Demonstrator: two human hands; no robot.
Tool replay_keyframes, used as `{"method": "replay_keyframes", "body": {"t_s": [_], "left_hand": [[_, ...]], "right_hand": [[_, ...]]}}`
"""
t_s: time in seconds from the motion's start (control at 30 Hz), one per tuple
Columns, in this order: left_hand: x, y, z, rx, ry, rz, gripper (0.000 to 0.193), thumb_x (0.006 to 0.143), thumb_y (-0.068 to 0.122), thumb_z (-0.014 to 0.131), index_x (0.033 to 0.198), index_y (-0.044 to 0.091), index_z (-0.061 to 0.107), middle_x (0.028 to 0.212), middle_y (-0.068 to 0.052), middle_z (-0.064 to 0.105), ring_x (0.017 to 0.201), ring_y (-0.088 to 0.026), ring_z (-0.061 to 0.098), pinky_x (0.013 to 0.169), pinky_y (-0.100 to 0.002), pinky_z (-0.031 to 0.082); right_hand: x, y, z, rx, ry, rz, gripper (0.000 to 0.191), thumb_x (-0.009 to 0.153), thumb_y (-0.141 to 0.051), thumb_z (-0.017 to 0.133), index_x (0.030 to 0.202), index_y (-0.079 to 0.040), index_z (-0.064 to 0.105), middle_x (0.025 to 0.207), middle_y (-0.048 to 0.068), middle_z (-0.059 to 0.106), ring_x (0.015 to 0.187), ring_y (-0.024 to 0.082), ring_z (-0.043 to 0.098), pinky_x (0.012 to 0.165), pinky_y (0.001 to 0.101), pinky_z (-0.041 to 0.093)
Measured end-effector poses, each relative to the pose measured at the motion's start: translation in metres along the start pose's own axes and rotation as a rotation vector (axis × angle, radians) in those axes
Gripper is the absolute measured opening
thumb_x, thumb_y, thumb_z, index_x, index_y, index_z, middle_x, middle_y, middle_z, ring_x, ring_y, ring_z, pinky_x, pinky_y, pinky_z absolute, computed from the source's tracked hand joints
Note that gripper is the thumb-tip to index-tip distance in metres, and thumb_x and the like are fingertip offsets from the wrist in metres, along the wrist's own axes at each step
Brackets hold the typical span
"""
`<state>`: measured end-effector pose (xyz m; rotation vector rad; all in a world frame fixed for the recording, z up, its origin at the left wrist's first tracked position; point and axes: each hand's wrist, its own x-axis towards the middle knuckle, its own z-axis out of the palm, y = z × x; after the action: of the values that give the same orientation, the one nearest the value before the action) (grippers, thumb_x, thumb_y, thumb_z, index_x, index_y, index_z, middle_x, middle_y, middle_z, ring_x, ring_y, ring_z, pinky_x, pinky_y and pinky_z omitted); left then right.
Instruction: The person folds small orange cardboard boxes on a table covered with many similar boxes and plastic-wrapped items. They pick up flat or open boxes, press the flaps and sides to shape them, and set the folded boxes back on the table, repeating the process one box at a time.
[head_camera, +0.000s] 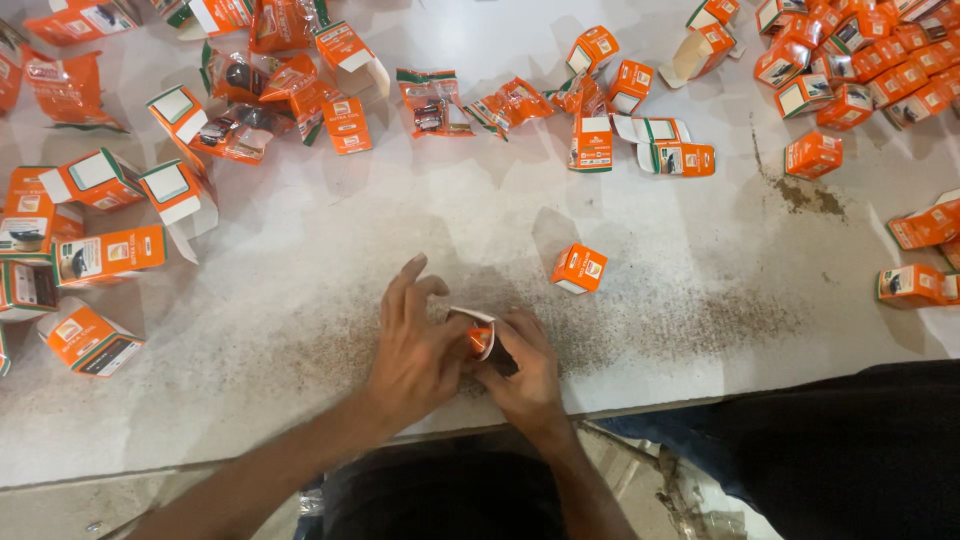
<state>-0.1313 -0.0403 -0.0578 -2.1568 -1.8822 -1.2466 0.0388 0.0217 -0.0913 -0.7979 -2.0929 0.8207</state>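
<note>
While both hands are working at the near edge of the white table (300, 400), the small orange-and-white carton (480, 332) is sitting directly between them, pinched from either side. The left hand (420, 350) is curling around the carton's left face, with its index and middle fingers lifting free above it and its thumb pressing inward. The right hand (525, 375) is closing on the carton's right and lower faces, its fingers bent tight against the card. The carton's open white flap is pointing away from the person, so its long axis appears to be running from the body toward the far side of the table. Both hands are equally close, each touching the carton. A closed orange box (580, 268) is lying just beyond the right hand, apart from it. Whether anything is inside the held carton cannot be told.
</note>
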Motion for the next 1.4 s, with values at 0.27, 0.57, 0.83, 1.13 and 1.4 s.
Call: {"method": "replay_keyframes", "body": {"t_s": [0.27,0.57,0.83,1.13,1.4], "left_hand": [[0.007,-0.015,0.011,-0.514,-0.282,-0.778,0.039,0.084,0.01,0.066,0.122,0.01,0.057,0.079,-0.011,0.064,0.06,-0.02,0.057,0.055,-0.037,0.046],[0.005,-0.041,-0.004,-0.894,-0.484,-0.434,0.037,0.084,0.01,0.066,0.12,0.003,0.064,0.095,-0.006,0.065,0.084,-0.015,0.061,0.075,-0.035,0.053],[0.016,-0.04,-0.002,-0.888,-0.572,-0.814,0.018,0.096,0.008,0.066,0.113,0.001,0.07,0.092,-0.017,0.072,0.077,-0.02,0.065,0.068,-0.038,0.055],[-0.011,-0.035,-0.011,-0.292,-0.19,0.283,0.046,0.079,0.011,0.078,0.121,0.0,0.064,0.139,-0.018,0.063,0.128,-0.036,0.062,0.103,-0.044,0.056],[-0.013,-0.039,-0.004,-0.222,-0.191,0.26,0.025,0.084,0.005,0.077,0.107,0.003,0.068,0.14,-0.017,0.065,0.131,-0.034,0.062,0.1,-0.041,0.059]], "right_hand": [[-0.008,-0.008,0.007,0.065,0.133,-0.009,0.059,0.077,-0.009,0.088,0.127,0.0,0.059,0.119,0.016,0.068,0.109,0.036,0.068,0.092,0.0428,0.056],[0.001,-0.024,0.001,-0.312,0.029,-0.209,0.05,0.081,-0.001,0.077,0.128,0.002,0.063,0.123,0.023,0.065,0.116,0.042,0.063,0.095,0.0493,0.054],[0.0,-0.034,0.004,-0.507,0.026,-0.277,0.045,0.084,0.0,0.069,0.127,0.007,0.062,0.123,0.027,0.064,0.118,0.044,0.063,0.095,0.0532,0.053],[-0.009,-0.02,0.007,-0.233,0.148,-0.212,0.036,0.082,0.008,0.073,0.115,0.004,0.057,0.119,0.024,0.069,0.104,0.041,0.071,0.091,0.0462,0.058],[-0.008,-0.013,0.009,-0.186,0.165,-0.224,0.041,0.085,-0.002,0.082,0.113,0.004,0.053,0.117,0.024,0.069,0.1,0.042,0.07,0.085,0.0461,0.059]]}}
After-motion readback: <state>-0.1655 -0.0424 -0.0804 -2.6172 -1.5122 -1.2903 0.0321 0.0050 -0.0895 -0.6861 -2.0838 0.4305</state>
